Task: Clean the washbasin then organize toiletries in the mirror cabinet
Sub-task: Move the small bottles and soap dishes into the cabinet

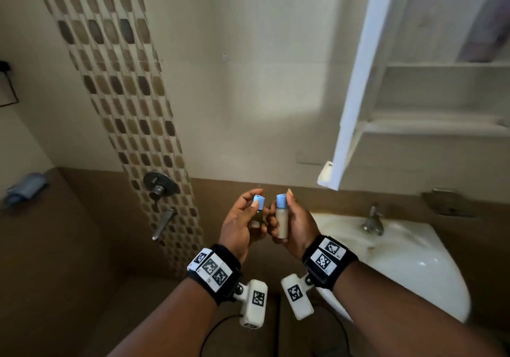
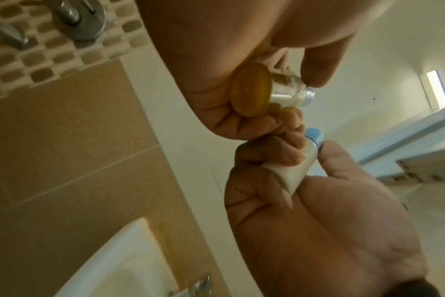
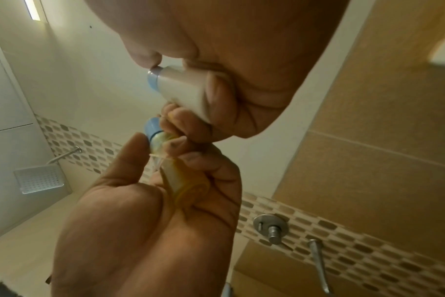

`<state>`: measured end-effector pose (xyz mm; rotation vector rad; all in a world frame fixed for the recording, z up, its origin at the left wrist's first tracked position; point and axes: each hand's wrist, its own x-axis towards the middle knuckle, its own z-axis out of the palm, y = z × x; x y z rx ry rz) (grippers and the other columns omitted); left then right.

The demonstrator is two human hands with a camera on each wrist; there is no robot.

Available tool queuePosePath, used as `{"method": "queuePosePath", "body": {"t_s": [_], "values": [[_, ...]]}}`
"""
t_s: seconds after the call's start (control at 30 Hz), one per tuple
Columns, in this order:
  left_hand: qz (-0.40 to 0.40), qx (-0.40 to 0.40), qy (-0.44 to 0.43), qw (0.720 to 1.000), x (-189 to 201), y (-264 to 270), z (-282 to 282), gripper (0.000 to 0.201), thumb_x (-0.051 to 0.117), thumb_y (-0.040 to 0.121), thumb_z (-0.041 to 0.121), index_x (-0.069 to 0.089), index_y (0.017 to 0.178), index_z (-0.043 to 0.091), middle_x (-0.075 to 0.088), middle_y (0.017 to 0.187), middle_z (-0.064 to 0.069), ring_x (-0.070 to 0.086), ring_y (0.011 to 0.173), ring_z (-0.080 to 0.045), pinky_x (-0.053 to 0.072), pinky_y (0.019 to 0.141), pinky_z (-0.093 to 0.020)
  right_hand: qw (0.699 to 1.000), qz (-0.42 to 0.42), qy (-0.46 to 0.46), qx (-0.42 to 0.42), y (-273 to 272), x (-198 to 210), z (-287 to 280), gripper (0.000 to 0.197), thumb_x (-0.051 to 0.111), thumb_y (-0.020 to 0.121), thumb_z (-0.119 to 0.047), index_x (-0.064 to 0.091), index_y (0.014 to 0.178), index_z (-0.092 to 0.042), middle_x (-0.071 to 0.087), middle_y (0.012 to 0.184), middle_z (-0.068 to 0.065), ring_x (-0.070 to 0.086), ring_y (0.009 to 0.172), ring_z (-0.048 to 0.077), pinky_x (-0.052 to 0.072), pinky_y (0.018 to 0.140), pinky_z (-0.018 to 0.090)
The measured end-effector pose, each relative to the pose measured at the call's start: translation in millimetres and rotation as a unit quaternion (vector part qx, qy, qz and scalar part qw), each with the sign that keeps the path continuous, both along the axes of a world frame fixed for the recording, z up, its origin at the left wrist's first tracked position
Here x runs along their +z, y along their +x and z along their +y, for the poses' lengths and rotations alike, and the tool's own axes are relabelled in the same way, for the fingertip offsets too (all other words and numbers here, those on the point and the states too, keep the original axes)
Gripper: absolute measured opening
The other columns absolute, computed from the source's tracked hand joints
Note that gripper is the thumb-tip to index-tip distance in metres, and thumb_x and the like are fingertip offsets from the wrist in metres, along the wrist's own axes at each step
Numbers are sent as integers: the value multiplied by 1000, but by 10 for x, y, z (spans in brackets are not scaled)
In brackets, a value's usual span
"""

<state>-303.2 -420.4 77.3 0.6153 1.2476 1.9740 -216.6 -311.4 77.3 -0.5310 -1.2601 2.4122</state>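
Left grip: the left hand (image 1: pixel 242 225) grasps a small clear bottle of yellowish liquid (image 1: pixel 256 218), fingers curled round its body and the thumb up by its blue cap (image 1: pixel 259 201). The left wrist view shows the bottle's round amber base (image 2: pixel 250 88) toward the camera.

Right grip: the right hand (image 1: pixel 294 225) grasps a small bottle of pale cream liquid (image 1: pixel 282 224), fingers wrapped round the body, the thumb tip touching its blue cap (image 1: pixel 281 201).

Bottles: both are held upright side by side, just apart, in the air in front of the person. In the wrist views the curled fingers of the two hands touch between the bottles.

Wrists: each carries a black band with square printed markers and a white camera block (image 1: pixel 252 305) hanging beneath.

Washbasin: the white washbasin (image 1: pixel 414 263) sits low on the right, below and beside the right hand, with brownish staining round its chrome tap (image 1: pixel 373 220).

Mirror cabinet: the mirror cabinet (image 1: pixel 441 94) hangs above the basin at upper right, its white door (image 1: pixel 358 81) swung open; white shelves show inside, and something pinkish and blurred stands at the top right.

Wall: a band of brown mosaic tiles (image 1: pixel 116 81) runs down the pale wall, carrying a round chrome valve (image 1: pixel 160 184) and a spout (image 1: pixel 164 223) below it.

Far left: a blue-grey object (image 1: pixel 26 188) lies on a brown ledge, too blurred to tell what it is.
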Motion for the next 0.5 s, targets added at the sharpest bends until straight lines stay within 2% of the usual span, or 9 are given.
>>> {"method": "queuePosePath", "body": {"t_s": [0.07,0.13,0.23,0.3,0.37,0.43,0.5], "values": [[-9,-21,-1,1000,-96,228,-16,19,56,101,18,66,117,20,62,93,-22,61,66,-26,43,60,-31,1000,-23,-4,-14,245,-47,-42,59,41,88,-70,56,68,-16,45,57,5,43,42,17,26,40,19],[-14,-39,-13,999,-166,449,-6,18,54,102,12,67,109,22,64,91,-20,59,64,-24,43,55,-28,998,-52,-3,-27,462,-97,-20,58,45,82,-73,54,66,-17,44,58,5,41,43,18,27,40,18],[-3,-65,-37,997,-210,742,75,16,53,101,10,64,107,22,64,88,-19,52,58,-20,38,49,-24,996,-75,7,-51,750,-159,75,55,53,81,-72,54,65,-19,44,62,7,40,47,19,22,49,27],[-3,-73,-42,996,-226,905,188,9,59,98,21,64,106,21,62,90,-20,50,59,-21,35,49,-25,994,-83,5,-71,931,-156,153,52,52,85,-67,55,64,-19,43,62,7,39,47,18,22,49,27],[-5,-70,-38,997,-233,1043,356,21,62,91,37,67,103,21,60,92,-20,49,65,-24,34,52,-28,992,-86,2,-91,1100,-135,263,50,46,91,-59,53,63,-18,41,60,7,37,45,18,27,43,21],[-11,-65,-40,997,-225,1182,570,35,57,91,49,71,102,20,59,93,-20,48,70,-28,35,52,-29,991,-79,5,-106,1258,-108,412,48,44,92,-55,52,62,-18,40,58,6,35,46,18,28,42,21],[-7,-64,-46,997,-224,1310,789,41,52,95,56,73,102,21,58,91,-19,48,69,-27,35,51,-28,990,-76,18,-115,1408,-88,577,45,46,86,-55,52,61,-19,40,58,5,34,46,17,21,47,22]]}}
